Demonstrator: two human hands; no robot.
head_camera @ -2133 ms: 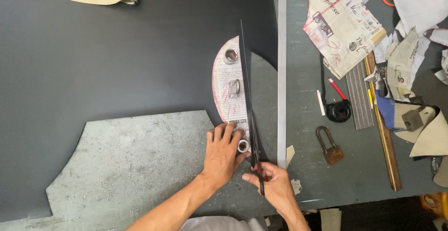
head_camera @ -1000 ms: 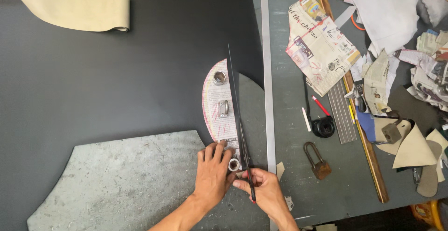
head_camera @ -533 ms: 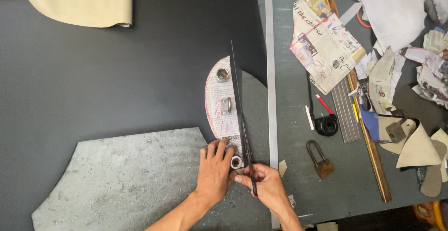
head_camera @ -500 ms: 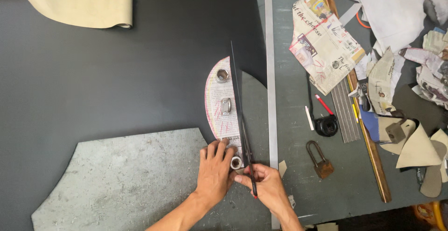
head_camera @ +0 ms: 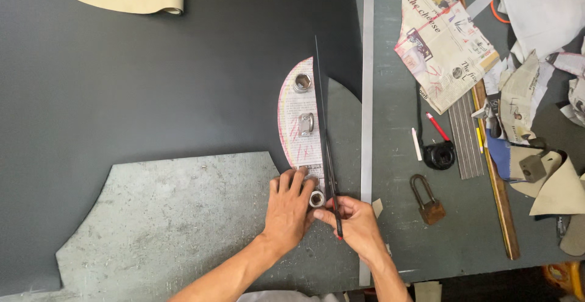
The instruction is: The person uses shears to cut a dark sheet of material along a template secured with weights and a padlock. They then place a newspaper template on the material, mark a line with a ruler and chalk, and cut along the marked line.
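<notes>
Left hand lies flat, fingers spread, pressing the near end of a half-round paper pattern onto the black sheet. Its fingertips touch the pattern; a steel nut sits just beside the index finger, between the two hands.

Right hand is closed in a pinch on a thin cutting tool with a red tip at its near end, held against the edge of a long black straightedge. The straightedge runs away from the right hand along the straight side of the pattern.

Two more metal weights rest on the pattern beyond the left hand: a shackle-shaped piece and, farther out, a hex nut.

A grey board lies under the left forearm. A steel ruler lies just right of the right hand, running away from it. On the table, well to the right of that hand, lie a padlock, a red pencil and newspaper patterns.
</notes>
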